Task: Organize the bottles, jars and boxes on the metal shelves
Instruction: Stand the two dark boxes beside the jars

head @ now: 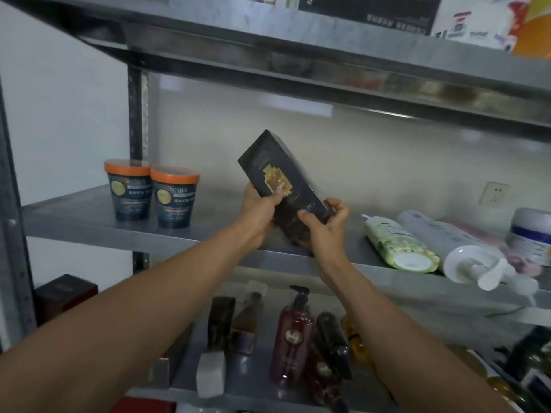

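Note:
A tall black box [275,171] with a gold pattern is tilted, top leaning left, above the middle metal shelf [77,213]. My left hand [259,210] grips its left side, thumb across the front. My right hand [325,225] holds its lower end, fingers curled round it. Two dark jars with orange lids [153,193] stand upright side by side at the shelf's left. At the right lie a green-patterned bottle [396,244] and a white pump bottle [456,248] on their sides.
A white tub [532,234] and a pink item sit at the far right. The lower shelf [256,380] holds a red pump bottle [293,332], dark bottles and several boxes lying about. Boxes stand on the top shelf [328,34]. A wall socket [493,193] is behind.

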